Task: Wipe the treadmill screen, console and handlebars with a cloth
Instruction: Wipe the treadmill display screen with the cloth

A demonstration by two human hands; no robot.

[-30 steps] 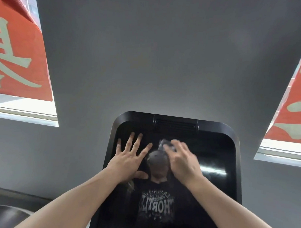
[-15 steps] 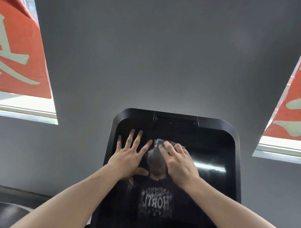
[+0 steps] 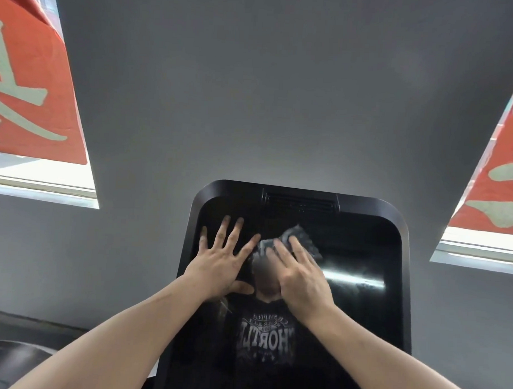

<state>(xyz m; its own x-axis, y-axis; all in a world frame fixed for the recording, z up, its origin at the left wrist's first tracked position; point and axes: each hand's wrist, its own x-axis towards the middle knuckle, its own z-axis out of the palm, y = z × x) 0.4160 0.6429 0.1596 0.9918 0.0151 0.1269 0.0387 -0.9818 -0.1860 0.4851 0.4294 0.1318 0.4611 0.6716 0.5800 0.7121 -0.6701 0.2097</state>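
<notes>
Grey wall, red banners either side; left hand lies flat with fingers spread on the glossy black screen, right hand presses the cloth flat near its top

The treadmill screen is a glossy black panel with rounded corners and a raised dark rim, tilted back, with a slotted vent at its top edge. Its surface mirrors a bright streak and a printed dark shirt. A crumpled grey cloth lies against the upper middle of the glass, partly covered by straight fingers.
</notes>
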